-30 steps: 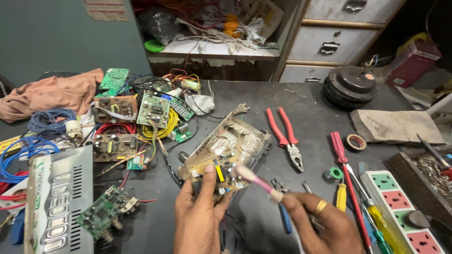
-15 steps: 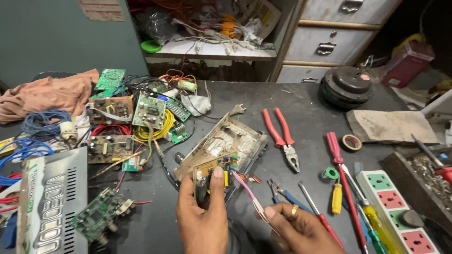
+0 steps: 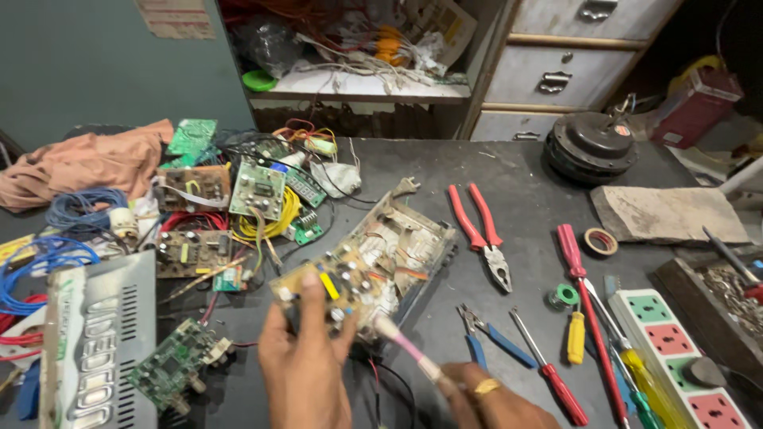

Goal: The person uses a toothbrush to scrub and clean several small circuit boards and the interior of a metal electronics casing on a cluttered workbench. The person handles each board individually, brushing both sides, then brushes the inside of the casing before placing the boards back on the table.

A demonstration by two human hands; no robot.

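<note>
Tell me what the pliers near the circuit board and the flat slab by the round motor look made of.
Pliers: grey metal jaws, dull; handles sleeved in glossy red, likely plastic or rubber. Slab: rough, matte grey-brown with chipped edges, probably stone or concrete, though worn wood is possible.

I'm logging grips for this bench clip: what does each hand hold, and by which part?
Left hand grips the circuit board by its near edge, thumb on top. Right hand holds the pink-handled tool by its rear end, tip at the board.
</note>
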